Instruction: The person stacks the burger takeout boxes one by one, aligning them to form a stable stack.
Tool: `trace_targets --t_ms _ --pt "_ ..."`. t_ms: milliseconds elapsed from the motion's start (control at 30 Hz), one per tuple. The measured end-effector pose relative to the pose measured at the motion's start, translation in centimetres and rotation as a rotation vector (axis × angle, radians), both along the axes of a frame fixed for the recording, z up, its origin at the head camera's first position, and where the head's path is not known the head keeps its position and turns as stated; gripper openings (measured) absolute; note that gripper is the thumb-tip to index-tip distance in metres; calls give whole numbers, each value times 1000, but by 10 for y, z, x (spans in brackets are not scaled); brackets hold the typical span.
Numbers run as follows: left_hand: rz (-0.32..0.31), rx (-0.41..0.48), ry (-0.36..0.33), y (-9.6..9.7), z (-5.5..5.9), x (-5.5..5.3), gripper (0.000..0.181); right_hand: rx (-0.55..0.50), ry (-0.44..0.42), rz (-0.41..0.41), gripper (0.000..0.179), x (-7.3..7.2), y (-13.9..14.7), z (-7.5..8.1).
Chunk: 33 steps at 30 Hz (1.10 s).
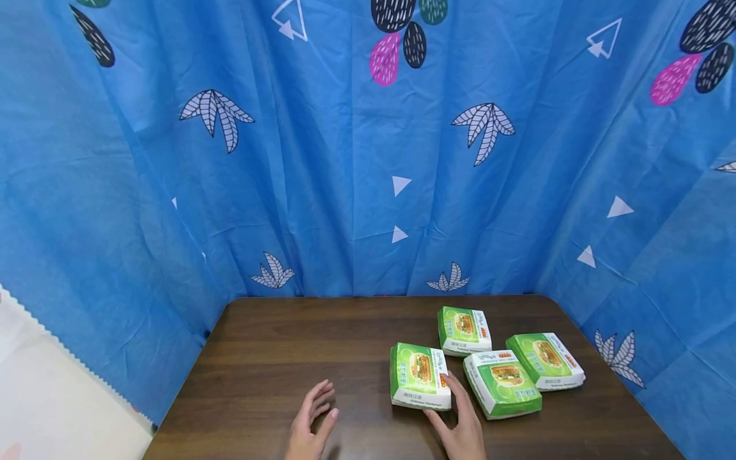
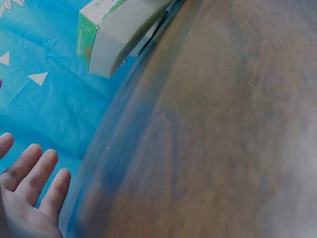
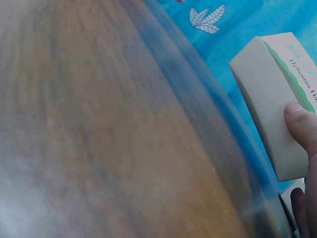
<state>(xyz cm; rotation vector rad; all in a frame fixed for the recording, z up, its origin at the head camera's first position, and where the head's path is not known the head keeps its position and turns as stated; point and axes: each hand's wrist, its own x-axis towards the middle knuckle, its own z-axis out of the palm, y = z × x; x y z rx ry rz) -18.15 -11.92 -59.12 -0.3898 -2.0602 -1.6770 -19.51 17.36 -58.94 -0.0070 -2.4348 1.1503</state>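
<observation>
My right hand grips a green and white hamburger box by its near right corner. In the right wrist view the thumb presses the pale side of this box, which is tilted and appears lifted off the wooden table. My left hand is held over the table to the left of the box, apart from it, with its fingers loosely bent and nothing in them. In the left wrist view its spread fingers show at the lower left, and a box appears at the top.
Three more such hamburger boxes lie on the right: one at the back, one beside my right hand, one farther right. The brown wooden table ends at a blue patterned curtain. White cloth hangs at the left.
</observation>
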Motion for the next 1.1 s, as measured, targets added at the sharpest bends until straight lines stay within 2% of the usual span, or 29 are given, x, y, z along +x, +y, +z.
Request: trace_targets --t_ms 133,233,367,533,800,1100 --pt "-19 -3 28 3 1 -2 52 9 45 12 85 1 -1 0" --pt "-37 4 1 5 1 -3 53 11 107 45 86 2 -1 -2" --pt "-68 -38 -42 8 1 -5 56 22 169 81 86 2 -1 -5" --pt "-90 -85 -33 12 2 -8 59 21 181 95 85 2 -1 -5" --pt "-99 -78 16 17 1 -12 64 25 198 106 86 4 -3 -5" --pt "-118 -112 -23 22 1 -14 72 45 264 209 80 6 -5 -8"
